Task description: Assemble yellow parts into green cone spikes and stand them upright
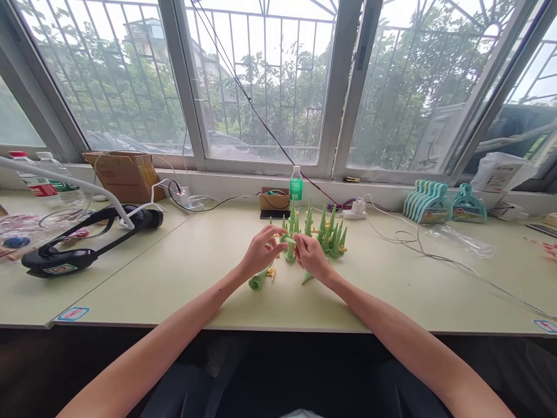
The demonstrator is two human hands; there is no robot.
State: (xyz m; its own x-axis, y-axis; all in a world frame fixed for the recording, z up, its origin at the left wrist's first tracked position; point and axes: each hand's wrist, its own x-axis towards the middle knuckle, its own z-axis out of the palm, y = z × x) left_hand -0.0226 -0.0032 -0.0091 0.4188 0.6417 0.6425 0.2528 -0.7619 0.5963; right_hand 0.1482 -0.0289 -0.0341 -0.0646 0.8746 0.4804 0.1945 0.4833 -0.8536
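Note:
Just above the table, a small pale-green cone-shaped plastic piece (287,239) is held sideways between my two hands. My left hand (262,251) has its thumb and index finger around the wide end, other fingers loosely curved. My right hand (312,256) is closed in a pinch at the other end, hiding part of the piece. Below my left hand lies a hollow green cone (256,283), with a small yellow piece (272,274) beside it. Behind my right hand stand several upright pointed green cones (334,235), some with yellow bits near their bases.
Behind the cones stand a green-labelled bottle (296,186) and a small brown box (274,200). A black headset (87,238) lies at left. Teal hangers (429,202), a clear plastic bag (463,241) and a white cable (452,261) are on the right.

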